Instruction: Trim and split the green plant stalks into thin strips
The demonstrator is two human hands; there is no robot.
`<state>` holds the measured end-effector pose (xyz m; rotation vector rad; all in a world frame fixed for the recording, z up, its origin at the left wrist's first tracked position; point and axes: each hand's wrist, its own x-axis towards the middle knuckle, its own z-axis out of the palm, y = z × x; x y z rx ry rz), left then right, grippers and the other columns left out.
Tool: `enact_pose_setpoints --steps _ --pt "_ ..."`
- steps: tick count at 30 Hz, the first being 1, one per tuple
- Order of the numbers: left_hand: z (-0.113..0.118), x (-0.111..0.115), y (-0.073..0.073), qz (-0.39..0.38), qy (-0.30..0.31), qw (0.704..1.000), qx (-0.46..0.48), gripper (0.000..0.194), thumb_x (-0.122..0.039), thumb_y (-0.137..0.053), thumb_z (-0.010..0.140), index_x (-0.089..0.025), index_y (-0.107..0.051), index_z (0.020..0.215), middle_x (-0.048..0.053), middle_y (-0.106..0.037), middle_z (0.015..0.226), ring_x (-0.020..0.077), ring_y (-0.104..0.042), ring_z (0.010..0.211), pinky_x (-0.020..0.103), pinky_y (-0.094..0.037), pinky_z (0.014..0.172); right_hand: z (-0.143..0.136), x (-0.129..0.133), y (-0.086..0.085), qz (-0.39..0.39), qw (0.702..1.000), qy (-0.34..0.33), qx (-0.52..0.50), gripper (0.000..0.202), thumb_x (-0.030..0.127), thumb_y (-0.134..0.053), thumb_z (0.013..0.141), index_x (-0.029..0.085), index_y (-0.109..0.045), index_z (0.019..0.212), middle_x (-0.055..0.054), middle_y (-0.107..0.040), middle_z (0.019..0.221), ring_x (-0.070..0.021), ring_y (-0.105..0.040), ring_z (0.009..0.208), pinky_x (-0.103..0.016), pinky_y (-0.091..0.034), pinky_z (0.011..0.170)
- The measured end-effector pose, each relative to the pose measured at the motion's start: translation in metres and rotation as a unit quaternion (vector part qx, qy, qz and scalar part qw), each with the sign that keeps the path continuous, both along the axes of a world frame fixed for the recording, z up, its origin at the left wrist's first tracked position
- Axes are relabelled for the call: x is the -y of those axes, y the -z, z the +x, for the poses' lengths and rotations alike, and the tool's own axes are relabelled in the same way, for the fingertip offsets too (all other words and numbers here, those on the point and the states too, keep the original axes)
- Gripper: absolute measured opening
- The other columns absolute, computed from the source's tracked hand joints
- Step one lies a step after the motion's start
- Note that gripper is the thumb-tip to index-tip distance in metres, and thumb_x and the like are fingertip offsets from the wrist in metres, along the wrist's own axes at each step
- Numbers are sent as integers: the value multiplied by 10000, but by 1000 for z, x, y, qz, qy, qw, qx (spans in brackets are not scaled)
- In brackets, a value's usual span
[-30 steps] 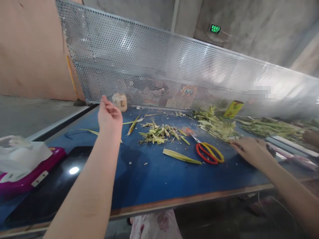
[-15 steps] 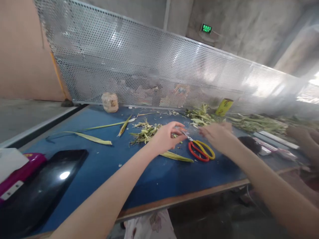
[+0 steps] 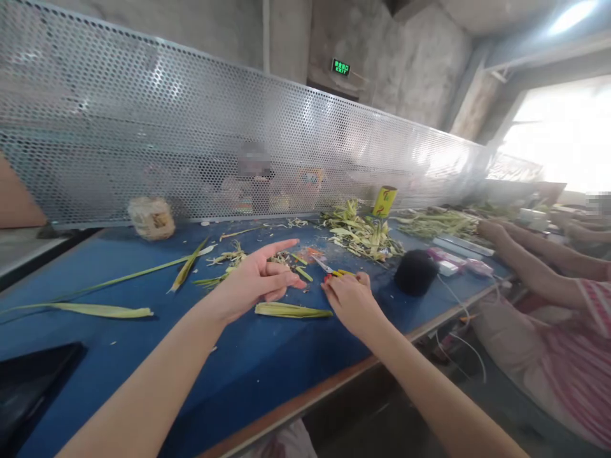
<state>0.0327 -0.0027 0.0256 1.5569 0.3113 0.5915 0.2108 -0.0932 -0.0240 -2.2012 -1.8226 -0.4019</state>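
Note:
My right hand [image 3: 352, 299] is closed over the handles of the scissors [image 3: 323, 264], which lie on the blue tabletop [image 3: 214, 381]. Their red and yellow grips show only in part; the blades point away to the left. To the left, my left hand [image 3: 258, 275] is open above the table, its index finger stretched out and the others loosely bent, holding nothing visible. Just below its fingertips, a pale green husk-like leaf [image 3: 292, 310] lies flat. Behind and partly under that hand is a small heap of dried plant scraps [image 3: 231, 256].
A larger leaf pile [image 3: 365, 235] and a yellow tube [image 3: 384, 201] stand near the perforated metal screen [image 3: 200, 127]. A black round object [image 3: 416, 272] sits at right. Long leaves [image 3: 102, 310], a wrapped bundle [image 3: 153, 218] and a dark tray-like object [image 3: 35, 388] are left. A co-worker's arms [image 3: 529, 254] reach in.
My right hand has come down and left onto the scissors' handles and closed on them. The left hand's index finger has stretched out. The view has turned to the right.

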Motion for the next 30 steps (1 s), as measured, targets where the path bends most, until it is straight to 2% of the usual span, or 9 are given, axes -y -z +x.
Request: enact_pose_setpoints --steps 5,8,10,13,16,18,21,26,30 --pt "-14 -7 -9 -25 -7 998 66 602 -195 -593 777 -242 -347 1325 -129 -328 394 10 -245 375 175 -296 468 31 37 29 109 994 -10 -29 202 167 -407 855 176 -600 796 -36 -659 799 -175 -573 814 -346 -248 816" --pt "-16 -9 -9 19 11 1000 -12 653 -205 -629 740 -252 -339 1323 -99 -491 464 7 -276 370 164 -273 426 53 57 34 146 989 -2 0 178 171 -418 847 172 -596 844 -44 -657 822 -171 -571 810 -339 -281 813" --pt "-12 -7 -6 55 50 990 -118 708 -231 -670 694 -239 -335 1317 -43 -622 590 23 -349 395 161 -274 405 70 67 34 144 989 7 39 185 156 -423 828 157 -593 900 -68 -652 884 -184 -563 869 -341 -303 811" --pt "0 0 1 81 108 964 -230 746 -275 -702 648 -225 -345 1301 -9 -674 670 49 -406 431 163 -302 402 94 73 26 131 978 52 151 292 105 -421 788 162 -577 1028 -95 -612 1082 -235 -507 1034 -406 -290 850" --pt "10 9 6 82 143 953 -253 747 -266 -697 644 -230 -342 1301 -24 -675 670 44 -395 422 159 -311 405 114 72 14 96 961 87 245 399 143 -444 801 219 -508 1187 -97 -468 1306 -283 -427 1149 -480 -276 876" --pt "13 13 9 77 151 953 -252 746 -264 -691 647 -231 -339 1304 -32 -669 663 44 -396 420 156 -311 402 127 70 6 81 948 134 277 452 225 -487 808 244 -454 1258 -127 -385 1365 -344 -403 1160 -517 -303 851" --pt "14 16 11 66 156 950 -261 755 -285 -697 636 -237 -345 1303 -31 -667 671 53 -423 437 156 -321 402 149 70 0 48 948 171 262 508 287 -524 794 244 -424 1290 -175 -410 1317 -362 -493 1038 -495 -385 782" --pt "17 25 12 51 182 947 -261 723 -267 -681 648 -257 -359 1296 -24 -673 704 55 -436 445 158 -335 411 183 69 5 52 981 105 152 566 375 -545 761 229 -401 1288 -181 -382 1278 -352 -456 1099 -455 -439 793" --pt "23 38 14 25 197 947 -251 725 -287 -696 626 -254 -386 1281 -23 -662 696 63 -454 452 167 -350 412 204 68 6 52 989 86 109 567 309 -590 716 198 -444 1252 -186 -394 1221 -358 -436 1119 -463 -422 840"
